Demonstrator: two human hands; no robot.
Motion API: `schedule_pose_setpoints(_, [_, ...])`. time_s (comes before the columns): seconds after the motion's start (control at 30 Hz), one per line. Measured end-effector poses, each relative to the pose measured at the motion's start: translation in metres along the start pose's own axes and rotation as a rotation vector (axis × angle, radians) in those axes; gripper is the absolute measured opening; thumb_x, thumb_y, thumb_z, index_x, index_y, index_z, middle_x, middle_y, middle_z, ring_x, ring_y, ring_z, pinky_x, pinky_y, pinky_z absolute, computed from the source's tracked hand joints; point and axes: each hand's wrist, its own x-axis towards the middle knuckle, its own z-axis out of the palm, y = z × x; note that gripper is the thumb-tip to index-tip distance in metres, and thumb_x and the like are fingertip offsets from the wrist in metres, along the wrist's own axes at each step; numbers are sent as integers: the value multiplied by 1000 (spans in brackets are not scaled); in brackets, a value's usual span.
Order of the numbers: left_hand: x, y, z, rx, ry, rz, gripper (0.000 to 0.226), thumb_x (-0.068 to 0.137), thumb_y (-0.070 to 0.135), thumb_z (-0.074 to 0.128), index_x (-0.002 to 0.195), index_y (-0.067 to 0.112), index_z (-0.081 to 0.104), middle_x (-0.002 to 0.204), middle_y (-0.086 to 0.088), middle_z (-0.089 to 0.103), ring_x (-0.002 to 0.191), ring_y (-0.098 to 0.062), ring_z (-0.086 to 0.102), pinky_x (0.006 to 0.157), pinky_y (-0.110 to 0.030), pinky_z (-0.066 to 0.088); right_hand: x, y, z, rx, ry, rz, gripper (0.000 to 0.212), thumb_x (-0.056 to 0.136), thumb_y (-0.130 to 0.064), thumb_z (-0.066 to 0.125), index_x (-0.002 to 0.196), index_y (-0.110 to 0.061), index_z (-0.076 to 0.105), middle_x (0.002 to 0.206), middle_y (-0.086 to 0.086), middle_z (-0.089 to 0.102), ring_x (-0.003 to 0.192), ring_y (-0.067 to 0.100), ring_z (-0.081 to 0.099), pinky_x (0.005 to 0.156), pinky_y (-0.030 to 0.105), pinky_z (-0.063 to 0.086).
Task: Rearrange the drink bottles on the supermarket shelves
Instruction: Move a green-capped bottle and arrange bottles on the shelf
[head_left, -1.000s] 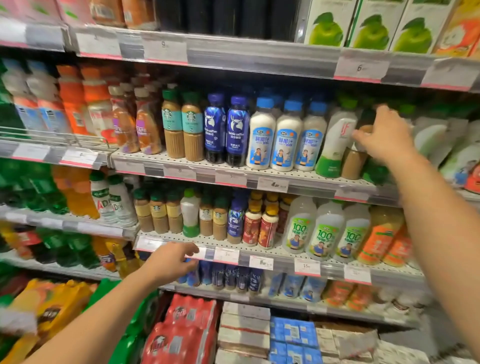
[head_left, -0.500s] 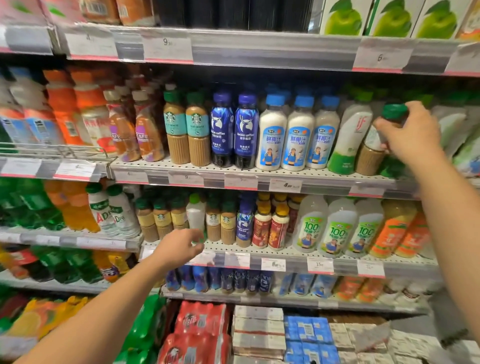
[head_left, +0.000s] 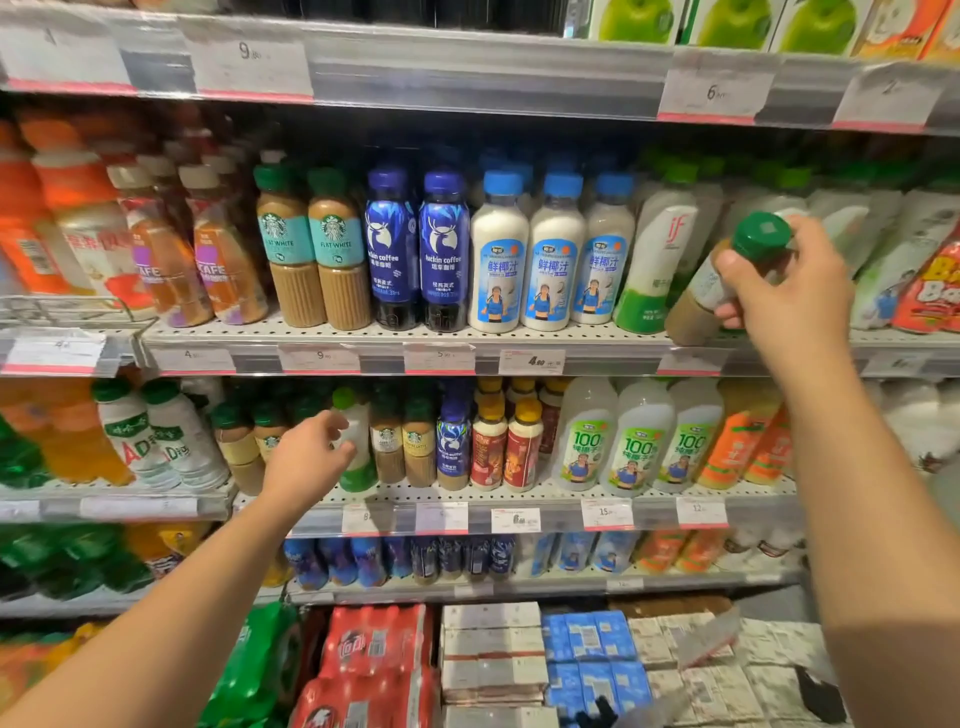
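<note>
My right hand (head_left: 784, 296) grips a brown coffee bottle with a green cap (head_left: 759, 236). The bottle leans to the right, with its base at the front edge of the middle shelf (head_left: 597, 343), beside the white "if" bottle (head_left: 660, 260). On the shelf below, my left hand (head_left: 306, 460) reaches a white bottle with a light green cap and green base (head_left: 361, 467). Its fingers and thumb curl round that bottle's left side. Green-capped coffee bottles (head_left: 410, 447) stand on both sides of the white one.
Rows of bottles fill the middle shelf: Starbucks flat white (head_left: 311, 249), blue luckin coffee (head_left: 415, 249), blue-capped coconut juice (head_left: 545, 254). Coconut water bottles (head_left: 631, 441) stand at the lower right. Cartons and red can packs (head_left: 363, 665) sit at the bottom.
My right hand has pulled the coffee bottle forward and tipped it further. My left hand rose from the shelf edge to the white bottle and closed round it.
</note>
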Motion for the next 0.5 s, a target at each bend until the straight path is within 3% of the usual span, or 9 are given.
schedule_pose_setpoints(0.17, [12,-2,7,17,42,-1,50,91,26,68,137,14,54,132,-13,61,105,-29,66,84,-44,58,-58,7,-10,164,-14,30,23,94,-31,72,110,-22,59,97,11,71,53,26,69,52,39,59])
schedule_pose_setpoints(0.27, [18,-5,13,41,49,-31,57,90,26,70,141,10,49,137,-17,54,110,-34,62,84,-45,53,-95,8,-9,214,-91,74,19,95,-24,73,110,-26,61,90,8,72,51,24,67,50,31,55])
schedule_pose_setpoints(0.5, [27,-8,26,24,39,-98,72,90,25,73,150,8,37,145,-18,54,120,-42,60,92,-52,51,-142,8,-8,196,-327,140,25,92,-21,76,111,-31,63,95,-3,73,53,25,68,55,37,58])
